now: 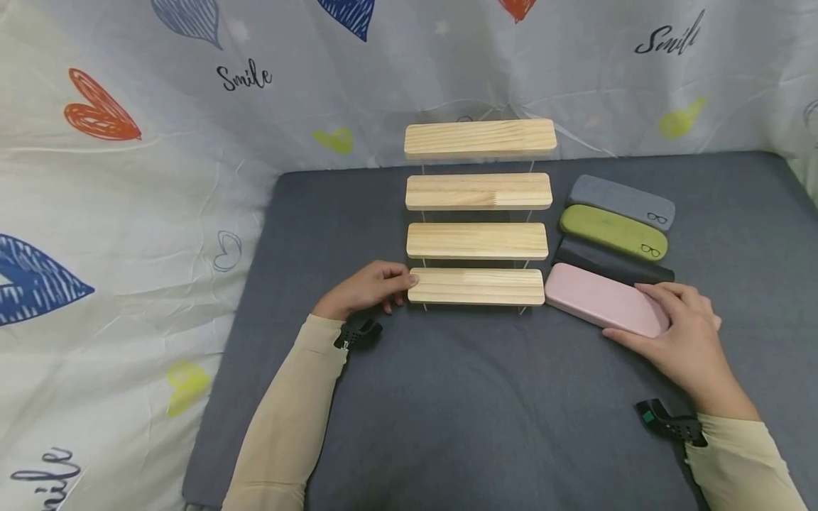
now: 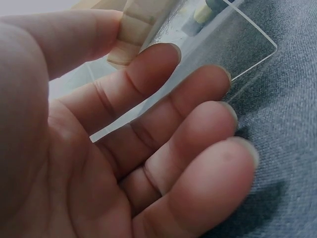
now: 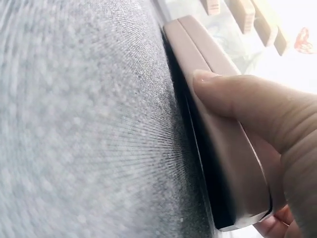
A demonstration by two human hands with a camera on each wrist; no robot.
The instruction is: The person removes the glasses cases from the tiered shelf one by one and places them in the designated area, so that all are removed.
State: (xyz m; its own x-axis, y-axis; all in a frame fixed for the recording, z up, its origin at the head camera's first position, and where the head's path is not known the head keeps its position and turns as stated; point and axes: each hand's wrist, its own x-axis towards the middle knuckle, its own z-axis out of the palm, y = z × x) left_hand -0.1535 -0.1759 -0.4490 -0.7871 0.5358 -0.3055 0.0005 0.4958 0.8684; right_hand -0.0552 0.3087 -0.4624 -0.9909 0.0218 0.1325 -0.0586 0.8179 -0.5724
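A stepped display rack with clear side panels (image 2: 247,29) carries several pale wooden shelves, and my left hand (image 1: 371,287) pinches the left end of the lowest shelf (image 1: 476,287). In the left wrist view the thumb and index finger meet the shelf's end (image 2: 141,29), while the other fingers curl loosely beside the clear panel. My right hand (image 1: 684,333) grips the right end of a pink glasses case (image 1: 603,298), thumb along its near side (image 3: 218,124). The case lies on the grey cloth, its left end close to the lowest shelf.
Behind the pink case lie a black case (image 1: 610,260), a green glasses case (image 1: 613,231) and a grey glasses case (image 1: 620,201), side by side. A grey cloth (image 1: 434,419) covers the table. White printed curtains (image 1: 396,78) hang at the back and left.
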